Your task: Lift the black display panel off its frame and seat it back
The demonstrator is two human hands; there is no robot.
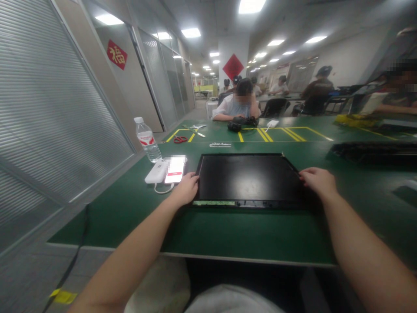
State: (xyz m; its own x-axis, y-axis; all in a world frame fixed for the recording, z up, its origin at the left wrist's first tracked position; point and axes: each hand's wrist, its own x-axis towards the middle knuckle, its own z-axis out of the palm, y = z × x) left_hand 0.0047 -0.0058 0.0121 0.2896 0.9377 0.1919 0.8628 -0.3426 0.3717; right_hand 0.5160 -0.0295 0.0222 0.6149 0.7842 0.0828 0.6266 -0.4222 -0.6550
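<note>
A black flat screen panel [249,178] with a dark frame lies face up before me on the green table. Along its near edge runs a strip with a green section at the left. My left hand [188,188] grips the panel's left edge, fingers closed on the frame. At the opposite side, my right hand [319,180] pinches the right edge between thumb and fingers. The fingertips under the frame are hidden. Just left of my left hand lie a lit phone [175,169] and a white power bank [155,172], joined by a white cable.
A water bottle [148,139] stands behind the power bank. Red-handled scissors [180,139] lie farther back. Across the green table [228,237] sits a person [236,102] near a black object [239,124]. Dark strip-like material [371,152] lies at the right. Yellow tape marks the far tabletop.
</note>
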